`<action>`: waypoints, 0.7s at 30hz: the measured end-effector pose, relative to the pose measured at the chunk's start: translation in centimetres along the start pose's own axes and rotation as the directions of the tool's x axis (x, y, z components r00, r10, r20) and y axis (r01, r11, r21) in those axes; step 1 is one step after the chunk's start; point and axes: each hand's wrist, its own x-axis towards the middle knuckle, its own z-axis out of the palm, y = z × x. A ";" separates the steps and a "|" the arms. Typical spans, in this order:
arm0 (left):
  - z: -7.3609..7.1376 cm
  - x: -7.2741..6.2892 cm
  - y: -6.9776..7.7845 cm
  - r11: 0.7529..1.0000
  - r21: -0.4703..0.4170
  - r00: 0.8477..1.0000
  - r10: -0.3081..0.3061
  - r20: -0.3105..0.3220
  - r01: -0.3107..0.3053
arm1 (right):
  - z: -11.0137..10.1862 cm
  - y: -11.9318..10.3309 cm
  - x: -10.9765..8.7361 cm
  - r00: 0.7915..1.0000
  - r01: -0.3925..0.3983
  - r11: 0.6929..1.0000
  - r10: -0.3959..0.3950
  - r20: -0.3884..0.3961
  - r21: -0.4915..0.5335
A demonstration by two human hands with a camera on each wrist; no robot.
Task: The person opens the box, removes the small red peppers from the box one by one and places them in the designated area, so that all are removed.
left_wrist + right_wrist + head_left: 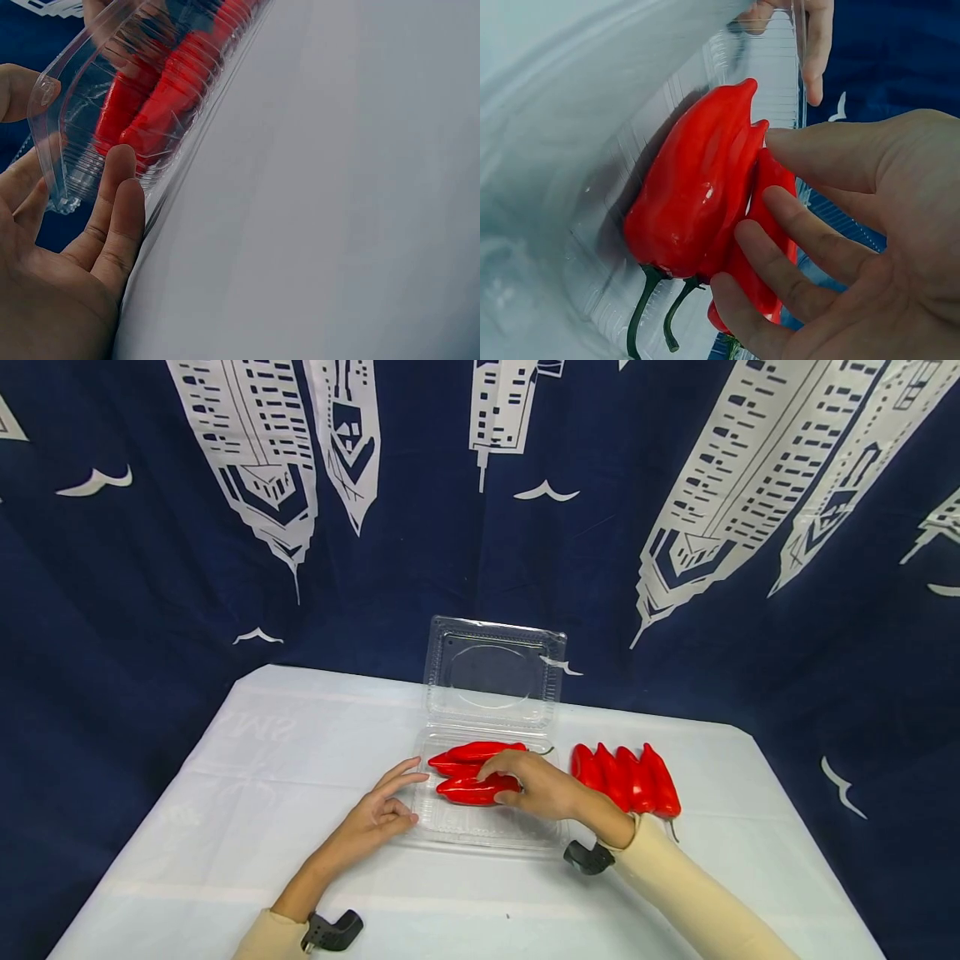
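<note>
A clear plastic clamshell container [487, 835] lies on the table with its lid [491, 677] raised at the back. Several red peppers [472, 791] with green stems lie side by side in its base. Reaching in from the right, my right hand [534, 783] touches the peppers [690, 195] with spread fingertips; none of its fingers curls round one. My left hand [375, 814] is at the container's left edge. Its fingers [120, 202] rest against the ribbed wall, fairly straight, and another digit touches the rim [46, 94].
More red peppers [626, 777] lie in a row on the table, right of the container and close to my right forearm. The white tabletop [247, 827] surrounds everything. Behind its far edge hangs a dark blue curtain [420, 552] with white building prints.
</note>
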 end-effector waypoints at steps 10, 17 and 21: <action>0.0 -0.1 0.1 1.000 0.004 1.000 0.001 -0.003 -0.001 | 0.6 -0.2 0.2 0.999 0.016 0.997 -0.012 0.048 -0.078; 0.1 -0.1 0.2 1.000 -0.005 1.000 -0.003 -0.004 0.003 | 0.9 -0.3 0.2 0.998 -0.014 0.997 0.019 0.064 -0.076; 0.1 -0.1 0.3 1.000 0.002 1.000 -0.011 -0.006 0.011 | 1.1 -0.4 0.1 0.997 -0.025 0.997 0.030 0.075 -0.072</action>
